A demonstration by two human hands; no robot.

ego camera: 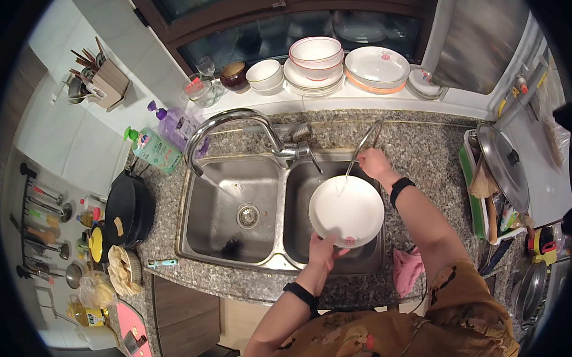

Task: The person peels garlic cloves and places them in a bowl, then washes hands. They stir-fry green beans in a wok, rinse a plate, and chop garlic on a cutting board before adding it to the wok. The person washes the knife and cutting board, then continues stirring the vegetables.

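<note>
My left hand (324, 249) grips the near rim of a white dish (346, 209) with a small red flower, held over the right basin (298, 201) of a steel double sink. A thin, looped hose or tube (362, 140) rises behind the basin, and my right hand (374, 163) closes around it above the dish's far edge; the end points down onto the dish. The chrome faucet (236, 115) arches over the left basin (234, 180), where a thin stream seems to leave its spout. A dark scrap (230, 245) lies near that basin's drain.
Stacked bowls (316, 59) and plates (377, 66) line the windowsill. Two pump bottles (155, 150) stand left of the sink, near a black pan (129, 210). A pink cloth (407, 271) lies right of the sink; a pot lid (503, 166) leans on a green-and-white rack (473, 195).
</note>
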